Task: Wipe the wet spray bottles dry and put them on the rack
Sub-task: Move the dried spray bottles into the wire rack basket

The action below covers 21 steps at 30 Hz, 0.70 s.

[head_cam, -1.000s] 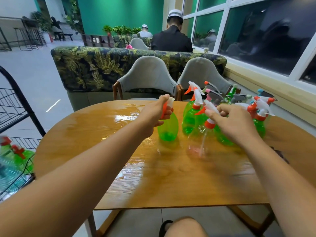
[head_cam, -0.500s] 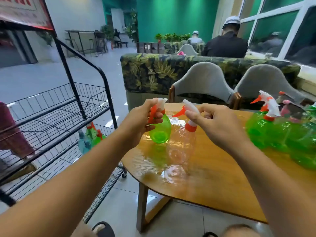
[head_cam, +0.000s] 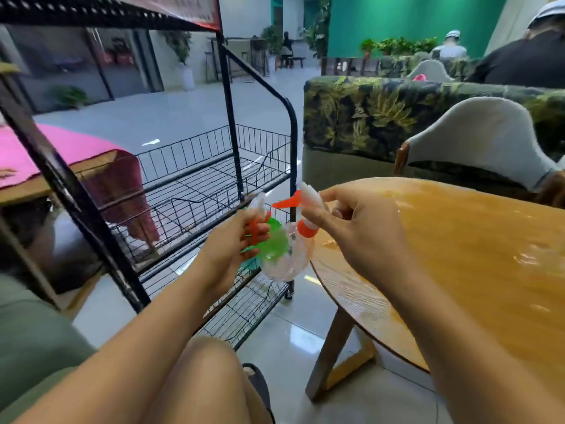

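The rack [head_cam: 230,117], a black wire frame with gridded shelves and low railings, filled the left of the view, where a second earlier it had only edged in. In front of its shelves the left hand [head_cam: 229,243] was curled round the orange trigger and neck of the green bottle [head_cam: 274,246], a rounded, see-through plastic body. Just beside it hung the clear bottle [head_cam: 293,260], pear-shaped, with an orange collar, an orange nozzle tip and a white spray head, which the right hand [head_cam: 357,228] pinched between thumb and fingers. A second before, both bottles had been over the table among the others. Now they were held in the air past its edge, between it and the rack. That suggested the shelving step was under way for this pair. No cloth showed, so whether they were dry could not be told. The table [head_cam: 458,255], rounded, glossy wood-grain, glistened with wet patches.
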{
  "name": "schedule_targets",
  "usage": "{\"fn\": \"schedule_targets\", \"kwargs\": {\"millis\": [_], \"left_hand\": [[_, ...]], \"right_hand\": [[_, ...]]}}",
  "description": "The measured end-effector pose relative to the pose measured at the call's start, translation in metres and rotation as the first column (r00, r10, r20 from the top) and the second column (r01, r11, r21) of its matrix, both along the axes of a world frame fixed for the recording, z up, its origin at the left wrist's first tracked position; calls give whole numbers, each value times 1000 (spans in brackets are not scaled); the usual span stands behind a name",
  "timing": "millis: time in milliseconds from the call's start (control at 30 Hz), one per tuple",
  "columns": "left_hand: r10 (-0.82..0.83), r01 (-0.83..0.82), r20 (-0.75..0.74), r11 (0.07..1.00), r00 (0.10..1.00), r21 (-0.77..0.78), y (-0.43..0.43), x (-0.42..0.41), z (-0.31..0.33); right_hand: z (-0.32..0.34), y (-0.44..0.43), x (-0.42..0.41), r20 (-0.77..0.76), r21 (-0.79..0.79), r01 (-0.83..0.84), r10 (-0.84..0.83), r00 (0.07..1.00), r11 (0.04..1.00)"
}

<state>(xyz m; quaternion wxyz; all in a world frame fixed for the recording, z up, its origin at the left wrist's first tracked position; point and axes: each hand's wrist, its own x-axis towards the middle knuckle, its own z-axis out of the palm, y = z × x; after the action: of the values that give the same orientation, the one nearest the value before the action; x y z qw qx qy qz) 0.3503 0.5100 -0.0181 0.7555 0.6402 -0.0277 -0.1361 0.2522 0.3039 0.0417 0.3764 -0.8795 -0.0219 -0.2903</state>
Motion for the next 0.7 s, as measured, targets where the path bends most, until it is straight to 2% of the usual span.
{"fn": "schedule_targets", "kwargs": {"millis": [133,233,433,700], "left_hand": [[29,-28,-76,999,997,20,16,18,-34],[52,-45,-117,997,992,62,21,37,-57],[156,-147,-124,986,980,82,29,65,-76],[252,-248,-127,968,959,50,50,86,-93]], "right_hand": [[-20,24,17,-23,-56,-12,11,1000,998],[-41,38,31,-103,-79,-32,24,994,996],[-75,56,58,-239,19,-38,41,970,999],[-99,67,79,-213,62,-14,27,977,998]]}}
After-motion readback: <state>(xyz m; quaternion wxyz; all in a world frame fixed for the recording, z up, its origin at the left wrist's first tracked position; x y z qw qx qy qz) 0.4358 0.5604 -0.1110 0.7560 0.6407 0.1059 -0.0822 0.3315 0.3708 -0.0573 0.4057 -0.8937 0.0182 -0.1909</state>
